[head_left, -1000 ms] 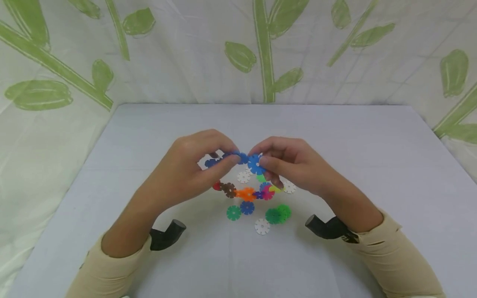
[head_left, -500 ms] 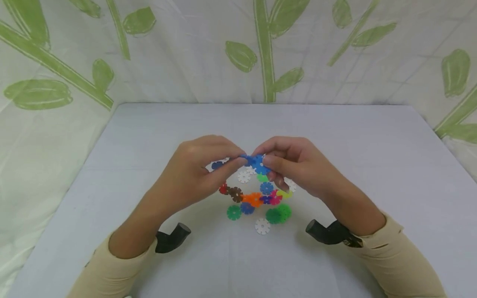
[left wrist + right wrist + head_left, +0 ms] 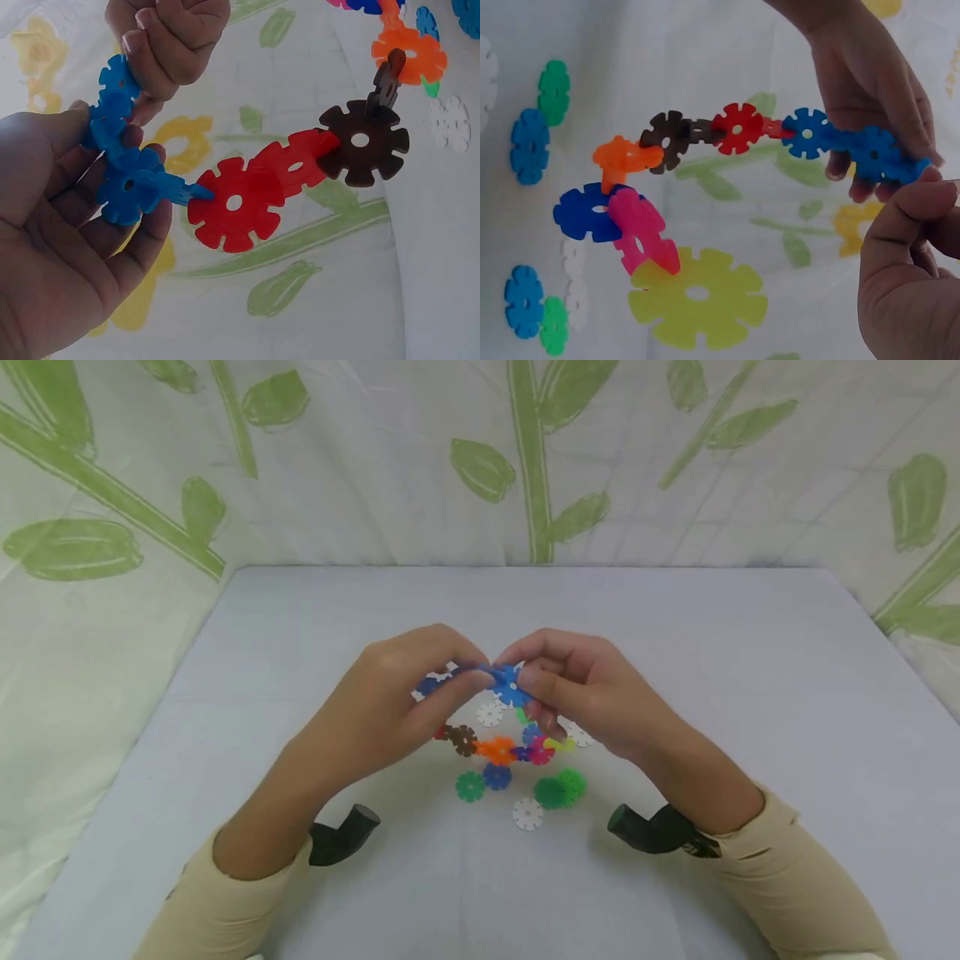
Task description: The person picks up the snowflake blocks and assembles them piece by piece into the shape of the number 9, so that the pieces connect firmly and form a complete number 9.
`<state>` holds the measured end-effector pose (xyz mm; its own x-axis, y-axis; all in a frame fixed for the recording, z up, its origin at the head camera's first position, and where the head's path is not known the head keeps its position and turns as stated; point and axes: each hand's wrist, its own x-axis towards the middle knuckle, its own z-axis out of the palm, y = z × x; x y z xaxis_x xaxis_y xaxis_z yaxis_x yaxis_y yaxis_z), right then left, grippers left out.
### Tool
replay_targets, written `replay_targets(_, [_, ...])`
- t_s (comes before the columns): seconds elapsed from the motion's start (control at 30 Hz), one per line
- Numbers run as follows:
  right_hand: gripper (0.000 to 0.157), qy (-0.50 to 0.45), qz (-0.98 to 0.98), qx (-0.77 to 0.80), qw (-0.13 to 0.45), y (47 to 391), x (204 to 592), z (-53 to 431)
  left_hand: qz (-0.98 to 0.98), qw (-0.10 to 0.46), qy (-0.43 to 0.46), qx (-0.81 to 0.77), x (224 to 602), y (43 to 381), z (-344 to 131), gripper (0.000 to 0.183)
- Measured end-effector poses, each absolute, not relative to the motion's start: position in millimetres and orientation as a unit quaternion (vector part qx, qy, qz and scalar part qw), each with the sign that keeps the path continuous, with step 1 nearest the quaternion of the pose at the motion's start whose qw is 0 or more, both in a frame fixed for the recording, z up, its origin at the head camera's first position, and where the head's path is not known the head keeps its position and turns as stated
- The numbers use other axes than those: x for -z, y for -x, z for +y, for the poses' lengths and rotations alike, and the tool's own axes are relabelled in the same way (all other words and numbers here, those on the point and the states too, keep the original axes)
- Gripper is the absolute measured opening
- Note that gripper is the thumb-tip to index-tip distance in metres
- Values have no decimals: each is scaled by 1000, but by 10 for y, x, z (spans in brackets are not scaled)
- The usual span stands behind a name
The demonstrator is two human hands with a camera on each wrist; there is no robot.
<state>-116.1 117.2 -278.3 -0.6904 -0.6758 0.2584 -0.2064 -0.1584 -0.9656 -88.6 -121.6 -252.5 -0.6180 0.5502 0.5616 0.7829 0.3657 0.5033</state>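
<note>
My left hand (image 3: pixel 393 689) grips the blue end of a chain of notched plastic flower discs, its fingers behind a blue disc (image 3: pixel 112 202). My right hand (image 3: pixel 592 689) pinches another blue disc (image 3: pixel 510 693) by its edge, and that disc meets the blue end at the left fingertips. Whether their slots interlock is hidden by fingers. From the left hand the chain hangs through a red disc (image 3: pixel 217 217), a brown disc (image 3: pixel 382 154), an orange disc (image 3: pixel 634 157), a dark blue disc (image 3: pixel 577 214), a pink disc (image 3: pixel 630 214) and a yellow disc (image 3: pixel 649 307).
On the white table (image 3: pixel 375 910) below lie loose discs: a green disc (image 3: pixel 470 787), a blue disc (image 3: pixel 497 777), overlapping green discs (image 3: pixel 551 793) and a white disc (image 3: pixel 528 814). More white discs (image 3: pixel 491 714) lie farther back. A leaf-printed cloth (image 3: pixel 337 510) hangs behind the table.
My hands have come together, the left shifting right, closing the gap between the right hand's blue disc and the chain's blue end. The hanging chain swung right, then back.
</note>
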Motion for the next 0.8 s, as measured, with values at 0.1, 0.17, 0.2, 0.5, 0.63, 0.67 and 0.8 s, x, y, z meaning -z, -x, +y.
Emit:
replay_targets(0.1, [17,350,625,675,176,1141,2771,1173,-825,103,390,396,2547,874,-1188,32])
replay_targets(0.17, [16,344,624,678,181,1126,2765,1169,-834,76,378,396,2569,870,-1169,43])
replay_targets(0.2, [15,341,623,680,184,1121,2765,1165,-838,68,373,393,2580,870,-1159,47])
replay_targets(0.5, [9,301,651,680,150,1116,2756,1138,-833,3,352,427,2573,859,-1178,41])
replay_targets(0.63, [7,274,679,672,112,1187,2768,1176,-844,24,330,422,2495,841,-1249,39])
replay_targets(0.67, [7,271,689,664,108,1209,2775,1188,-845,29,327,422,2475,839,-1272,38])
replay_targets(0.8, [8,278,767,568,108,1305,2853,1222,-851,63,322,409,2413,849,-1362,34])
